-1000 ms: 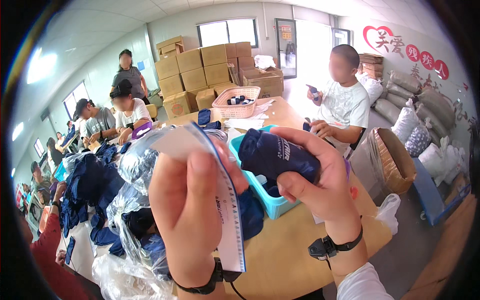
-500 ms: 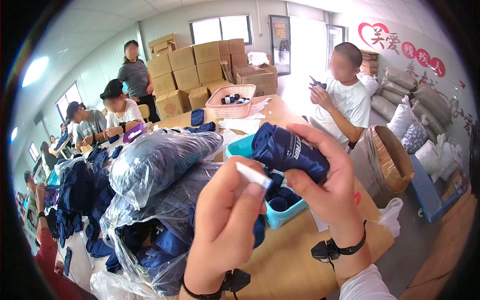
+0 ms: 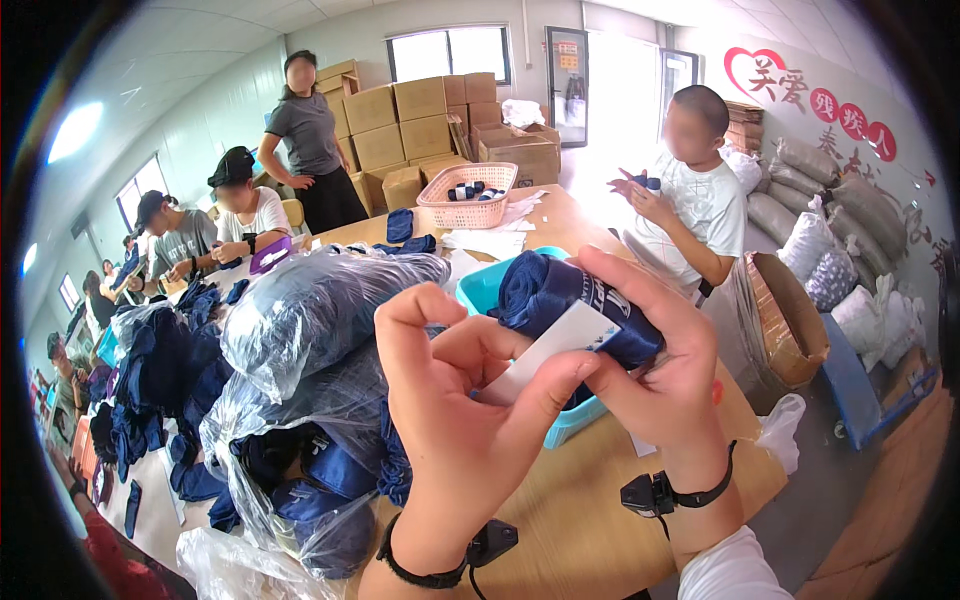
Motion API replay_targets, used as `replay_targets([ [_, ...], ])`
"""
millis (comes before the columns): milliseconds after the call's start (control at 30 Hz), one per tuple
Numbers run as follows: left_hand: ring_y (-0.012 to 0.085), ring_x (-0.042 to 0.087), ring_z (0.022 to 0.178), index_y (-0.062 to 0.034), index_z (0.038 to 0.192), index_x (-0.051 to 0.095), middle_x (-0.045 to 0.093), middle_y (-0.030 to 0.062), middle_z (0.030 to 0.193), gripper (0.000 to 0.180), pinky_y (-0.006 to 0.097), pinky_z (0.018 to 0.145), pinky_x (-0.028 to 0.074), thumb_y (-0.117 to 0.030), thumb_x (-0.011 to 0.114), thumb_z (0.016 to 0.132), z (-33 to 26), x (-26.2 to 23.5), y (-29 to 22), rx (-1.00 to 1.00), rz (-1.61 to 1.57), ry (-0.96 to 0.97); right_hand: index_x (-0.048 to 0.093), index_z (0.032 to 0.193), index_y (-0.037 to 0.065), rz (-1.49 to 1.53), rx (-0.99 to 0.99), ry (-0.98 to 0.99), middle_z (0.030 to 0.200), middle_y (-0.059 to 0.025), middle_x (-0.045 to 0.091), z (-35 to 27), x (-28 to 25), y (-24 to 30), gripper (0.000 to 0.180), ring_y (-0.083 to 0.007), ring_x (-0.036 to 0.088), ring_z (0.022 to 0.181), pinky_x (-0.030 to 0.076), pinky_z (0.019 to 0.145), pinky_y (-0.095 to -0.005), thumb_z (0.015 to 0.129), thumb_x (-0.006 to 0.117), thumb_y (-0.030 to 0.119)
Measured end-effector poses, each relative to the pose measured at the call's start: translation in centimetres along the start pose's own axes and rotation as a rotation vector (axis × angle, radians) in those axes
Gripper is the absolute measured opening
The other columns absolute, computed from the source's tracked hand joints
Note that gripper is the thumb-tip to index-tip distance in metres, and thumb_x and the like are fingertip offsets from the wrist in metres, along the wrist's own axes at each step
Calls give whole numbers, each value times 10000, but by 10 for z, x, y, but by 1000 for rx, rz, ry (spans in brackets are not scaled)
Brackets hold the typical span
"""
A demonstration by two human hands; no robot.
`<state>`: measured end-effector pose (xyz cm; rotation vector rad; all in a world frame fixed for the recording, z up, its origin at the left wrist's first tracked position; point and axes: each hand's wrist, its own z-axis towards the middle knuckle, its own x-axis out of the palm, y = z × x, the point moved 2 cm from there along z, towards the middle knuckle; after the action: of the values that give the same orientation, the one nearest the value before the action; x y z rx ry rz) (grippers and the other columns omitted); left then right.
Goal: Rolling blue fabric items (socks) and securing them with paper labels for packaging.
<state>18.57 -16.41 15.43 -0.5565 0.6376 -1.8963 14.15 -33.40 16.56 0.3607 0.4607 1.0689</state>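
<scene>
A rolled navy fabric bundle (image 3: 537,283) with white lettering is held by my right hand (image 3: 672,365), fingers over its top and right end, thumb below. My left hand (image 3: 455,405) pinches a white paper strip (image 3: 558,347) with a small blue print between thumb and fingers. The strip lies slantwise across the near side of the roll, close to or touching it, with its far end by my right thumb. Under the hands, a turquoise plastic basket (image 3: 482,284) is partly hidden. Black bands with small devices circle both wrists.
Clear plastic bags (image 3: 300,330) of navy fabric pieces fill the table's left side. A pink basket (image 3: 468,207) of banded rolls stands farther back. A person in white (image 3: 690,215) sits across at the right, near an open carton (image 3: 785,320). Others sit left; one stands behind.
My left hand has brought the paper strip across the front of the navy roll, turning its broad face into view. The standing person at the back has shifted posture, arm now at the hip.
</scene>
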Motion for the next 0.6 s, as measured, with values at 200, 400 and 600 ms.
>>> replay_targets([
  [200,180,756,926,-34,1365,315,730,148,1020,729,259,737,601,-48,870,892,7,5,-2,-239,-132,42,670,1415,-3,2,0,30,1323,-182,727,4,-1,7,637,-261,708,1212,529,1043,-358,789,789,-17],
  [400,167,703,1135,10,1414,417,686,125,1261,609,307,918,598,-9,801,941,3,6,-3,-305,-309,136,653,1436,-11,-31,27,81,1326,-188,725,1,-1,15,664,-256,704,1227,532,1043,-360,786,786,-27],
  [600,152,683,1132,8,1404,439,681,119,1251,566,321,950,593,-50,789,964,8,3,0,-254,-268,258,639,1446,-13,-23,-27,96,1324,-193,727,0,-2,20,649,-247,707,1199,541,1036,-356,812,764,-70],
])
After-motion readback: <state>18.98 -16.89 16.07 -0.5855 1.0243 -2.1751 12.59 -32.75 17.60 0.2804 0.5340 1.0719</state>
